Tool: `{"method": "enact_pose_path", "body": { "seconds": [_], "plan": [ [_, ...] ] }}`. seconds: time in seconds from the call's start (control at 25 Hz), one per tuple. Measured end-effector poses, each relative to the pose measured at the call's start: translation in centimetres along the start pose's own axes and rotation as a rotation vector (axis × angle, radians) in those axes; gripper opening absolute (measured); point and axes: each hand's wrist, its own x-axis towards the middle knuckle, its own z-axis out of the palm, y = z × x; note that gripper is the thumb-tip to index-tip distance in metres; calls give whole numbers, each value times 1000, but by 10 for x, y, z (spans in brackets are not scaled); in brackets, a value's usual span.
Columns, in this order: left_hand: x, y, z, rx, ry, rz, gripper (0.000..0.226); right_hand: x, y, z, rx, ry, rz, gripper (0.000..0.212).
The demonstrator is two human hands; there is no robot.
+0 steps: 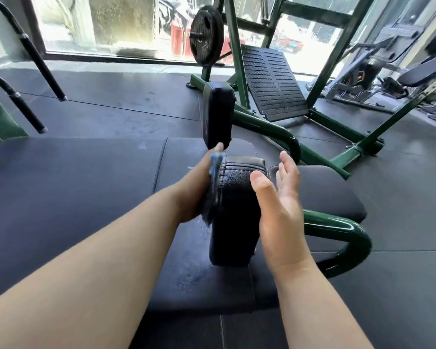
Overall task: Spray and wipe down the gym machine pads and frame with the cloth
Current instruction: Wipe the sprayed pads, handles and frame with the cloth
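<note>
At the near upright pad (233, 197), the left hand (191, 195) lies flat against the pad's left face with a blue cloth (214, 167) sandwiched between palm and vinyl. Its fingers run straight up the pad and are not curled round the cloth, so pressure alone keeps the cloth in place. The cloth is blurred and its full extent cannot be judged. The right hand (280, 205) is spread, fingers straight, holding nothing. Its thumb appears to touch the pad's right edge while the fingers stand just clear.

Risks noted:
- Cloth retained by pressure only. Any easing of the palm during a stroke would likely let it slide down onto the seat (332, 195) below.
- The pad probably sits on a swinging arm. With the right hand bracing lightly instead of gripping, a firm wipe may push the pad away and weaken contact.
- Stitched seams along the top edge could trap residue if only the flat faces are covered.
- No spray bottle is visible, so a dry pass is possible.
- Far pad (217, 117) and green frame (337, 226) appear unattended and could be skipped
</note>
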Motion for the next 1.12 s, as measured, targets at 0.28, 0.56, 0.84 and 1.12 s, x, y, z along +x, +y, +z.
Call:
{"method": "enact_pose_path", "body": {
  "seconds": [0.28,0.56,0.84,1.12],
  "plan": [
    [-21,-10,6,71,45,86,53,2,1,0,-9,-28,23,59],
    [-49,-43,20,287,78,-98,54,-1,-6,2,-56,-32,39,46],
    [-49,-69,-9,283,197,-236,39,-9,-13,-6,-97,-91,10,41],
    [-107,-142,-19,1324,217,414,29,-12,-12,-4,-41,-48,11,45]
  ]
}}
